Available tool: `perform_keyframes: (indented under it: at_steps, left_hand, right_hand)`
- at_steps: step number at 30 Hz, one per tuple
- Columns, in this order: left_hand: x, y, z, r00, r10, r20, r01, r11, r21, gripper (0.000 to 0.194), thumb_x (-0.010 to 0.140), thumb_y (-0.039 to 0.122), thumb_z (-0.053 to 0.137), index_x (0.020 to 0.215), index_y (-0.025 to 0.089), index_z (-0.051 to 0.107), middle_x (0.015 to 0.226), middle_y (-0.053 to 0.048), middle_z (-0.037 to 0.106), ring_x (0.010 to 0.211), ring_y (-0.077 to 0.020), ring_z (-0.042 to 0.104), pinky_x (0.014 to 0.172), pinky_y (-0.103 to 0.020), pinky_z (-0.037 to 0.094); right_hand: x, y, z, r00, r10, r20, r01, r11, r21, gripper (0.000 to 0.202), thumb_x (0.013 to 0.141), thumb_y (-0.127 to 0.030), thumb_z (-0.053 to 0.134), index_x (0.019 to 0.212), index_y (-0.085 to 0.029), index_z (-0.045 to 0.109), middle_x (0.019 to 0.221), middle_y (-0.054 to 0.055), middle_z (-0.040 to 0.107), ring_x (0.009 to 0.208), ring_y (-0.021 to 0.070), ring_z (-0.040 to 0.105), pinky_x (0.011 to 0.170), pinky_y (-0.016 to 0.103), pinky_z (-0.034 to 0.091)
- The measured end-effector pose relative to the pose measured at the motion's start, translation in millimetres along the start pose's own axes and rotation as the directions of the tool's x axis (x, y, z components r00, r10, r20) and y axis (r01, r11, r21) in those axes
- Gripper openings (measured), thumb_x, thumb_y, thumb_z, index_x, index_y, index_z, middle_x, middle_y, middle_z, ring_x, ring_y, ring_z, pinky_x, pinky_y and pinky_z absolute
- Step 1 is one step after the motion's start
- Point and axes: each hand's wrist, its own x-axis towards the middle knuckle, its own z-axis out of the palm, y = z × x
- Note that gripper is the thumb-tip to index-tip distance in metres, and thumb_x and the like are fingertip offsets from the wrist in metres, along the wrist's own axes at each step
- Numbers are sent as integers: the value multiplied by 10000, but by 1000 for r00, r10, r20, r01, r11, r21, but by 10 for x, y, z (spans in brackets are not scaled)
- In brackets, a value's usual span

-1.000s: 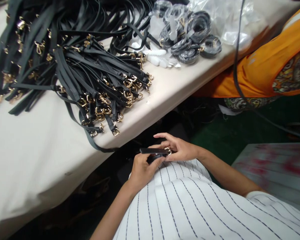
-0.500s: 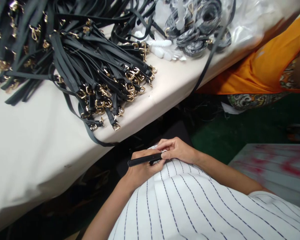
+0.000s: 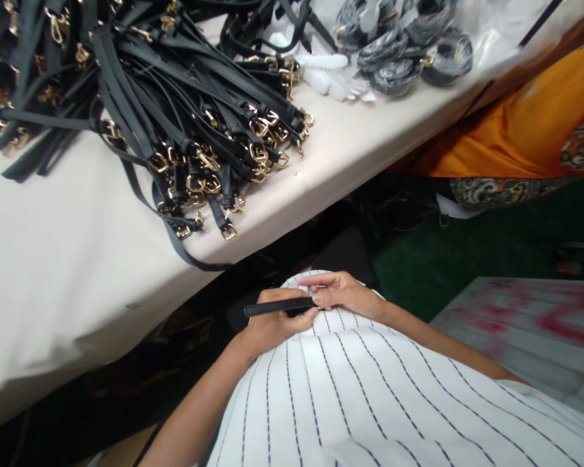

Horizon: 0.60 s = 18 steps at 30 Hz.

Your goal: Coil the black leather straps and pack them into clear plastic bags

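My left hand [image 3: 272,322] sits low in the middle of the frame, just over my striped shirt [image 3: 370,395], its fingers closed around a black strap [image 3: 277,306] that sticks out flat toward the left. My right hand [image 3: 343,293] meets it from the right, fingertips pinched on the strap's near end; I cannot tell whether a buckle sits under them. So this one strap is in both my hands, off the tabletop [image 3: 68,272], in front of my lap.

Going outward, the tabletop fills the left and upper part of the frame. On it, at upper left, lies a big heap of black straps with gold buckles [image 3: 185,123]; one loose strap trails over the edge. At the upper right are coiled straps in clear wrapping [image 3: 399,45], beside some white plastic pieces [image 3: 328,71]. I judge the work far from finished: few coils lie bagged, and the loose heap is much larger. A person in orange cloth [image 3: 520,130] stands at the right edge.
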Motion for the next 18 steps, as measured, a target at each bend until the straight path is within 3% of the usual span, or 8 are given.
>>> perform_keyframes:
  at_steps: [6,11,13,15,18]
  left_hand:
    - [26,-121,10,995,55,-82,-57,998,-21,157,855,303,675,986,232,724,1002,-23,745,958,-203,682,897,-315,509]
    - [30,-170,-3,986,87,-142,-81,996,47,229,842,316,697,1035,195,711,1001,-47,746,910,-191,685,850,-285,510]
    - [2,-158,-61,993,54,-102,-50,998,38,259,846,329,692,1067,194,700,1019,-44,740,916,-187,679,845,-271,502]
    - [-44,-127,-174,1000,-18,0,18,1000,16,275,852,360,680,1076,202,699,1004,-32,736,905,-187,670,823,-263,496]
    - [-147,-75,-429,985,-124,117,119,992,52,263,862,415,648,953,179,719,853,-15,715,791,-174,639,713,-242,474]
  right_hand:
    - [95,-24,-14,998,1,63,-13,981,196,412,676,-170,808,1076,-138,719,847,15,618,552,24,490,518,153,395]
    - [119,-37,0,997,16,71,-31,975,218,419,688,-209,810,1089,-140,710,799,15,610,553,23,453,513,144,367]
    - [100,-59,-9,998,11,59,-19,991,131,418,714,-277,796,1102,-147,709,754,10,597,549,32,422,505,157,343]
    - [63,-102,-50,997,-68,40,71,995,-75,403,718,-332,792,1079,-165,728,782,16,591,601,59,448,546,189,371]
    - [0,-186,-218,977,-205,53,206,863,-461,352,672,-374,821,970,-194,770,842,24,576,755,129,525,666,255,423]
